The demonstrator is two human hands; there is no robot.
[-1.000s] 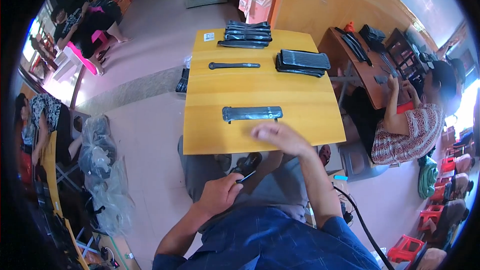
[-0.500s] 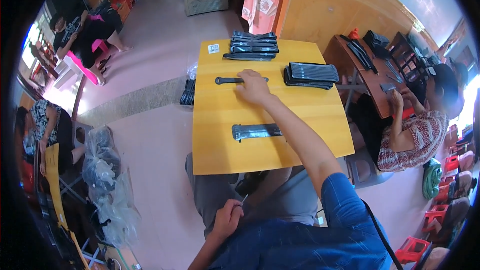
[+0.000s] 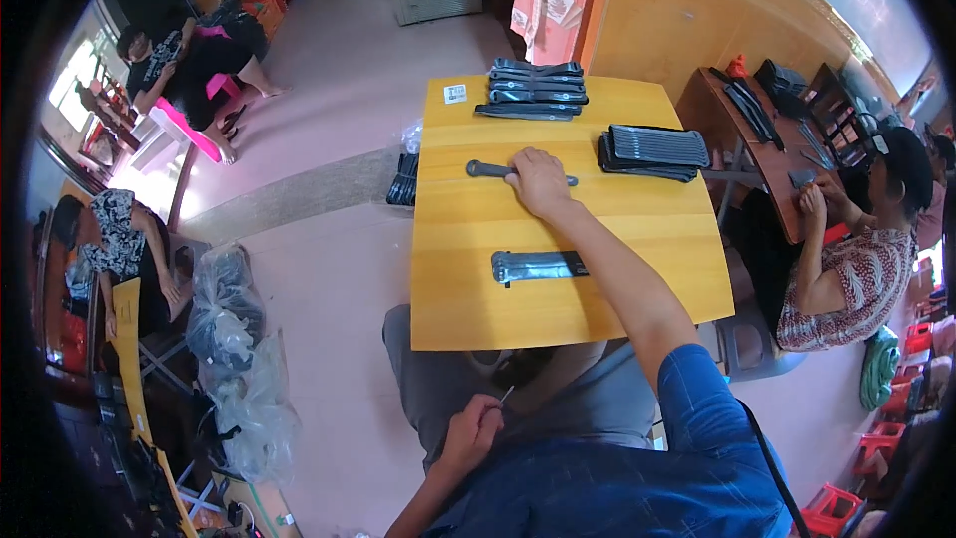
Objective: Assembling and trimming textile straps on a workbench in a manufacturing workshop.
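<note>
The right forearm stretches over the yellow wooden worktop (image 3: 453,249), crossing the right end of a glossy black flat packet (image 3: 538,266). The right hand (image 3: 539,182) lies palm-down over a long dark-grey flat strip (image 3: 488,169) on the far half; whether its grip is closed, I cannot tell. The left hand (image 3: 473,433) hangs below the near edge, its grip closed on a thin-shafted tool (image 3: 509,393). A second ago, the right hand was near the packet, with the strip uncovered.
</note>
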